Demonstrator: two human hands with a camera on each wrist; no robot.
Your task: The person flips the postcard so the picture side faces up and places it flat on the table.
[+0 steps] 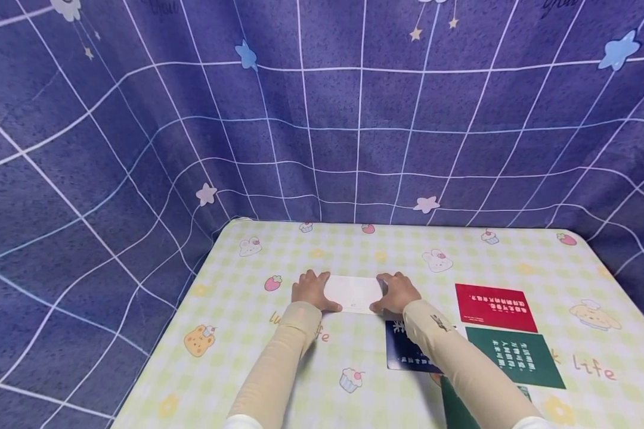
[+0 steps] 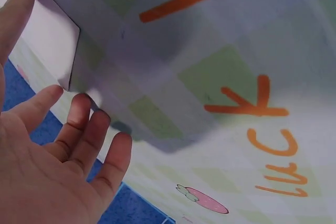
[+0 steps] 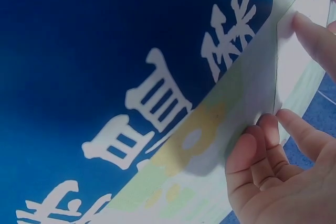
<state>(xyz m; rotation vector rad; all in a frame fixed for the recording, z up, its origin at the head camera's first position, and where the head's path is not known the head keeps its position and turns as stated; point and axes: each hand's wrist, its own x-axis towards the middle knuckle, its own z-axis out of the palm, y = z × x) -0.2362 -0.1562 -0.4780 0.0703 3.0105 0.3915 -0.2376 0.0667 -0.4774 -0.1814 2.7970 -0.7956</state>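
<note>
A plain white card (image 1: pixel 352 295) lies flat and lengthwise between both hands, close over the tablecloth. My left hand (image 1: pixel 310 291) holds its left short end, thumb at the near corner and index finger at the far one. At the opposite end, my right hand (image 1: pixel 399 293) grips the corners the same way. In the left wrist view the thumb overlaps the card (image 2: pixel 50 35), while the other fingers spread beside it. The right wrist view shows the card's edge (image 3: pixel 294 56) between thumb and index finger. Below the right wrist lies a navy card (image 1: pixel 402 351) with white characters.
To the right lie a red card (image 1: pixel 496 307) and a green card (image 1: pixel 515 357), both printed with white text. Another dark green card (image 1: pixel 456 405) is partly hidden under the right forearm. A patterned tablecloth (image 1: pixel 236 357) covers the table; a blue grid curtain (image 1: pixel 327 149) hangs behind.
</note>
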